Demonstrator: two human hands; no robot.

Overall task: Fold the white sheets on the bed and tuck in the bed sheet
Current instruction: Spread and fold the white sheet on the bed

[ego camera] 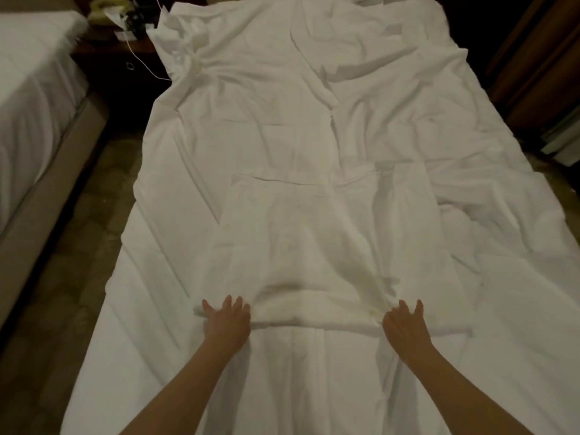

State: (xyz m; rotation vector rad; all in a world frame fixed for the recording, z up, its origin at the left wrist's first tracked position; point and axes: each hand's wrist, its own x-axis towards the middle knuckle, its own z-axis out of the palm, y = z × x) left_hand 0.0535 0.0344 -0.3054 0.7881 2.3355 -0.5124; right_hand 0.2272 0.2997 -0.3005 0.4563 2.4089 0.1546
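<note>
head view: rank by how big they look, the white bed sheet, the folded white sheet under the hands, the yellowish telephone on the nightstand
1. White bed sheet, covering the bed.
2. Folded white sheet, a panel on top of it.
3. Yellowish telephone, smallest, though it sits farthest from the camera, which shrinks it.

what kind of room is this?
Probably a twin hotel room: a second bed beside the main bed, a nightstand between them with a phone, and plain white sheets under both hands.
</note>
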